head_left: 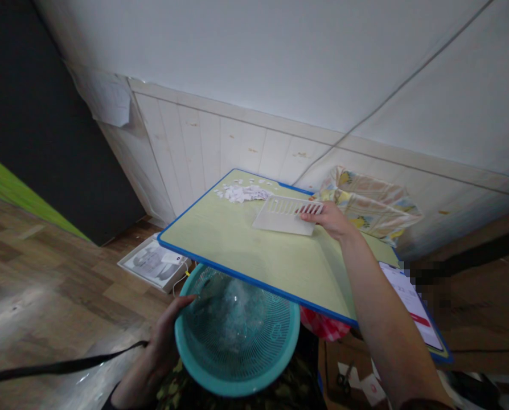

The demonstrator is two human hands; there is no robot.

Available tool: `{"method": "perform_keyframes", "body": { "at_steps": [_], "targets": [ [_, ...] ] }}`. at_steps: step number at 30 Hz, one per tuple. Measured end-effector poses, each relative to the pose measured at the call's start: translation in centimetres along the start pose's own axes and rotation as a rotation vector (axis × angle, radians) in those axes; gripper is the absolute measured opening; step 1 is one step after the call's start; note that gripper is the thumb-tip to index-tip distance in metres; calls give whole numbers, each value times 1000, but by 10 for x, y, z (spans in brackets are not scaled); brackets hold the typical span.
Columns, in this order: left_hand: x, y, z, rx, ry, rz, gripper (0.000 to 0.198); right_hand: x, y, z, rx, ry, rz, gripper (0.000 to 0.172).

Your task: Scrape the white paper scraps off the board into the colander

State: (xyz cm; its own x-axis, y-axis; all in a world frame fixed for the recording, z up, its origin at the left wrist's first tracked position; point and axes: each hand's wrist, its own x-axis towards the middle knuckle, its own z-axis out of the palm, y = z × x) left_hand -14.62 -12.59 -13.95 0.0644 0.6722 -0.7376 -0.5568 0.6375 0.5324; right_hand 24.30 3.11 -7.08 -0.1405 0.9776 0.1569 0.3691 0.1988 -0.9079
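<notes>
My right hand (326, 219) grips a flat white slotted plate (286, 216) at its right end, over the pale green tabletop (220, 239) with a blue edge. Just beyond the plate's left end lies a heap of small white paper pieces (242, 192). Below the table's front edge, my left hand (169, 323) holds the rim of a turquoise mesh basket (237, 384), thumb on the rim. Inside the basket is clear, shiny plastic-like material (233, 313), partly hidden by the tabletop.
A patterned cloth-lined container (369, 205) stands at the table's back right, against the wall. A screen device (410, 304) lies at the right edge. On the floor are an open white box (155, 263) at left and scissors (344, 380) at lower right.
</notes>
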Motion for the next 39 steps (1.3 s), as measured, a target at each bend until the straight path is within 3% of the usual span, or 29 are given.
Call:
{"method": "perform_keyframes", "body": {
  "at_steps": [5, 11, 15, 21, 26, 31, 39],
  "targets": [
    [6, -2, -5, 12, -8, -7, 17, -28, -2, -6, -41, -2, 46, 42],
    [9, -5, -7, 7, -38, -28, 20, -52, 0, -9, -16, 28, 76, 37],
    [7, -5, -4, -4, -25, -29, 20, -56, -2, 0, -28, 83, 24, 38],
    [5, -3, 0, -16, -35, -47, 23, -66, -13, 9, -96, -21, 21, 35],
    [7, -3, -3, -2, -43, -35, 21, -74, -20, 16, -88, 34, -11, 31],
    [7, -3, -5, 11, -30, -35, 22, -78, -24, 28, -119, -18, 18, 34],
    [3, -2, -3, -8, -14, -31, 27, -105, -32, 40, -183, 105, 9, 28]
  ]
}}
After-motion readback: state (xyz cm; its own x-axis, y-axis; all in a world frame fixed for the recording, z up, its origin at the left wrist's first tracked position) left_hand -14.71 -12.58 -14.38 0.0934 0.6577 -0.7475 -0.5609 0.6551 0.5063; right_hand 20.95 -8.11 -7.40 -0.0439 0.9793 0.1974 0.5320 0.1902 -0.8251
